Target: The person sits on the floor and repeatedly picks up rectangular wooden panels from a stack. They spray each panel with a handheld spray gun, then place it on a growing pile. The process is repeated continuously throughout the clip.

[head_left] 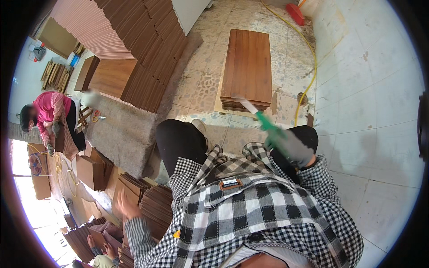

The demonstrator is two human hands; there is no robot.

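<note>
Here, gloved right hand [290, 147] grip clenched on green-handled brush [263, 118] (blurred, pale tip), left hand [126, 209] spread over brown panels [156, 205].

the pale tiled floor [380, 67] carries a low stack of brown wooden boards [248, 67] near its middle, resting on a lighter sheet. a yellow hose [313, 58] curves along the floor just right of that stack. toward the left edge, a grey carpet [125, 129] lies under fanned rows of reddish-brown boards [152, 62].
</note>
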